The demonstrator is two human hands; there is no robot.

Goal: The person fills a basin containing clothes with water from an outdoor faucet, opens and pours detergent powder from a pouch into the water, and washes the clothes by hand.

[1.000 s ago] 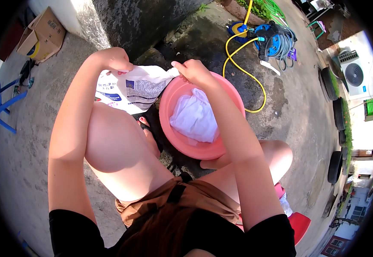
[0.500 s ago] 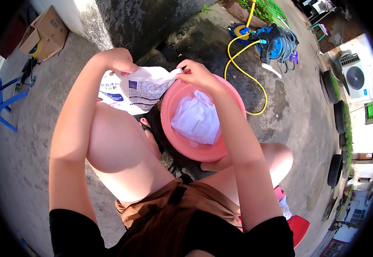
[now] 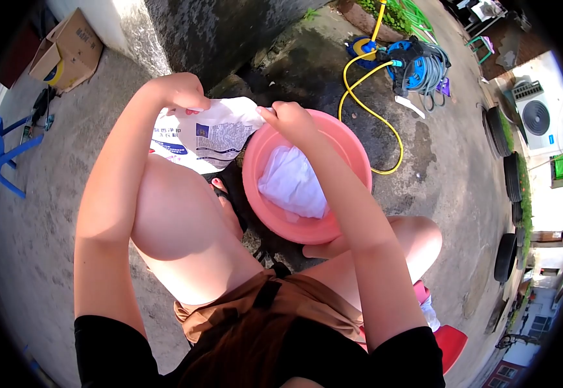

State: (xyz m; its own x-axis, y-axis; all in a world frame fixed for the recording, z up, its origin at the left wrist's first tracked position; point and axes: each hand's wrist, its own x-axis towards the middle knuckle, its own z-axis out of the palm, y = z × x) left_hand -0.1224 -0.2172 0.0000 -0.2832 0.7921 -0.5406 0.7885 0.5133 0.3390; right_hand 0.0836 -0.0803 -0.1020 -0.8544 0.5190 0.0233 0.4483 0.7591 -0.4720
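The left hand (image 3: 181, 94) and right hand (image 3: 291, 123) are bare, without gloves, and red polish shows on nails of the left hand. Both forearms are uncovered from the hands to past the elbows. Further back from the hands, a plain black top (image 3: 307, 352) has short, loose sleeves: the left sleeve (image 3: 110, 349) and the right sleeve (image 3: 411, 355) end on the upper arms. Nearer the hands than the top is a creased brown garment (image 3: 220, 307) at the hips — shorts or a skirt, hard to tell — with a black strip (image 3: 266, 293) across it. Closer still to the hands, dark footwear (image 3: 241, 222) shows beside red-painted toenails.
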